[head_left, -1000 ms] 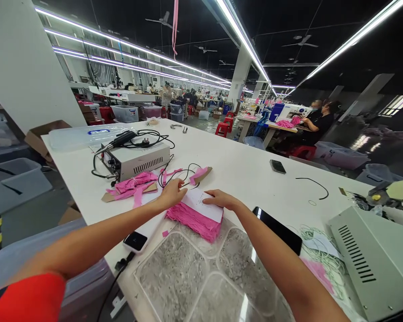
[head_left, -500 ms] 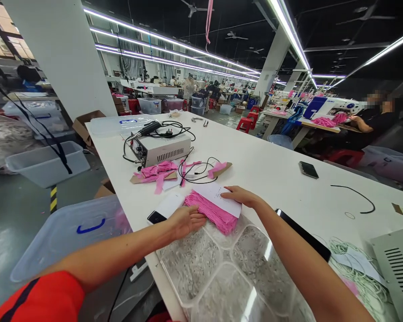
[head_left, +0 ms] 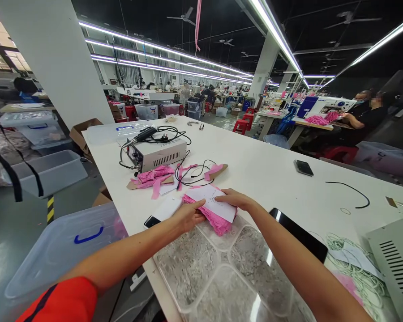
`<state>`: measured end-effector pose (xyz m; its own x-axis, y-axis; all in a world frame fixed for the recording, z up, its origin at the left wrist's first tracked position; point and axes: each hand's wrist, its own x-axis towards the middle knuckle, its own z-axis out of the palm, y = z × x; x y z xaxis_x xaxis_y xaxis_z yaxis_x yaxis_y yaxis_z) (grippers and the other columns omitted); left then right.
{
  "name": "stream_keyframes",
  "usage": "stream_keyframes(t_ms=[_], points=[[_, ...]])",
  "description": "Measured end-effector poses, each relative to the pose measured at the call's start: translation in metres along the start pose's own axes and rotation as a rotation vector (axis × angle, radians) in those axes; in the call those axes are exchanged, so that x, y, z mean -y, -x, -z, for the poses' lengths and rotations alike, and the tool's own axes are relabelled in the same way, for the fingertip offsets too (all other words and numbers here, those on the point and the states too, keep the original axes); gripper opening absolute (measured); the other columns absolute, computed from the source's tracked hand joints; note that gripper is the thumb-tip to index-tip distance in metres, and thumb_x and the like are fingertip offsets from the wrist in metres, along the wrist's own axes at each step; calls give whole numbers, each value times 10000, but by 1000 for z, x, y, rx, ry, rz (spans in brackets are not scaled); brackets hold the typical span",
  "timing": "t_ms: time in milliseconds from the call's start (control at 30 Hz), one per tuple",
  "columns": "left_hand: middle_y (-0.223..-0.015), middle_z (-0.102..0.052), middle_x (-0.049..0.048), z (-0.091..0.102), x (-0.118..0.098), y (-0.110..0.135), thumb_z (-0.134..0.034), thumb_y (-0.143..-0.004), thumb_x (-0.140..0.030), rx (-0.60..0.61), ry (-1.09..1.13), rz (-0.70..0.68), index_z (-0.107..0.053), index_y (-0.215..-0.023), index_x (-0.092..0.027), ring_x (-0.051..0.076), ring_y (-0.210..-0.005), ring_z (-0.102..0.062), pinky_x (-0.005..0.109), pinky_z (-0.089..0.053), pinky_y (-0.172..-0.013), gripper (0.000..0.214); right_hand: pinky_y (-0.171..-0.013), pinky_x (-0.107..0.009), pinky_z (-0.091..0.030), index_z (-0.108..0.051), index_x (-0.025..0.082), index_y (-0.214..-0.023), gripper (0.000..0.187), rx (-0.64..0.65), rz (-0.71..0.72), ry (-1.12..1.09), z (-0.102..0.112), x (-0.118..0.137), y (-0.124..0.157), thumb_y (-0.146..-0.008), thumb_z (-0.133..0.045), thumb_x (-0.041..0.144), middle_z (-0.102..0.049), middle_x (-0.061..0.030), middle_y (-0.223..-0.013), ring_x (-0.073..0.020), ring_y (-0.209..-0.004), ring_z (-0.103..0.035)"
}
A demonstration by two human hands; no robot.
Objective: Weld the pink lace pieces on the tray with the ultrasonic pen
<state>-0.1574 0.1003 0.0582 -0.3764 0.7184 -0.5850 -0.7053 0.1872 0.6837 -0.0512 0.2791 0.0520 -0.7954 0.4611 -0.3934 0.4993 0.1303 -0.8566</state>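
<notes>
A bundle of pink fabric strips [head_left: 218, 225] lies over the far corner of a clear compartment box [head_left: 188, 273], with a white card [head_left: 211, 200] on top of it. My left hand [head_left: 190, 214] is closed on the bundle's near left side, its thumb over the card and its fingers partly underneath. On the far right side, my right hand [head_left: 234, 200] grips the card and the bundle, fingertips on the card. Dark marks show on the card. The box's compartments hold many small pieces too fine to make out.
Behind the bundle stand a metal control unit [head_left: 166, 154] with a black handpiece, more pink strips [head_left: 154, 176] and a looped black cable [head_left: 188, 181]. A dark tablet [head_left: 298, 235], a phone [head_left: 304, 167] and tangled pale cord [head_left: 356, 268] lie right. A lidded plastic bin [head_left: 63, 250] stands left.
My left hand has gone from lying open beside the bundle to gripping it, thumb now over the card. The card has shifted to cover more of the strips. My view has moved slightly.
</notes>
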Motion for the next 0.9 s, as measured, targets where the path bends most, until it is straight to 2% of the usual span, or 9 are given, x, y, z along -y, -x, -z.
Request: stream_keyframes(t_ms=[100,233,367,533,733,900], points=[[-943,-709,116,-6,-3,-2,-626,-871,-149,-11,3,-32,-610,-1076,-98,175,-825,-689,269,-569,-761,212,-789,-367,-540,-663,187,-1054,451,-43,7,13,-3,1,-1,-653,-767,367,-724,-94,-1052,-260,-935,-669],[-951,-715,124,-4,-3,-6,-647,-856,-155,-30,1,-45,-610,-1107,-107,192,-846,-698,268,-575,-738,258,-810,-387,-532,-654,196,-1045,400,-81,30,28,-10,2,1,-690,-733,364,-718,-90,-1054,-261,-931,-663],[-969,-720,122,-4,0,-13,-658,-845,-153,-40,26,-60,-621,-1105,-115,197,-855,-702,277,-576,-761,265,-830,-391,-517,-656,195,-1015,326,-117,46,38,-20,1,5,-741,-680,370,-718,-89,-1039,-266,-933,-655],[-962,-728,109,-11,3,-20,-651,-837,-127,21,94,-103,-653,-1063,-115,190,-838,-707,293,-575,-827,225,-830,-352,-511,-635,194,-1028,296,-136,27,7,-28,1,13,-814,-593,395,-711,-84,-1080,-241,-965,-645],[-875,-734,119,-11,3,-23,-694,-785,-138,66,104,5,-652,-1062,-98,238,-779,-717,368,-588,-807,283,-799,-343,-524,-607,162,-1086,314,-106,7,-95,-44,2,28,-868,-491,357,-717,-112,-1055,-231,-933,-665],[-801,-729,112,-6,13,-16,-656,-792,-118,78,54,56,-638,-1051,-79,241,-717,-714,377,-587,-778,263,-819,-354,-520,-604,177,-1111,346,-171,10,-120,-58,-8,48,-853,-500,383,-712,-96,-1061,-235,-959,-656]])
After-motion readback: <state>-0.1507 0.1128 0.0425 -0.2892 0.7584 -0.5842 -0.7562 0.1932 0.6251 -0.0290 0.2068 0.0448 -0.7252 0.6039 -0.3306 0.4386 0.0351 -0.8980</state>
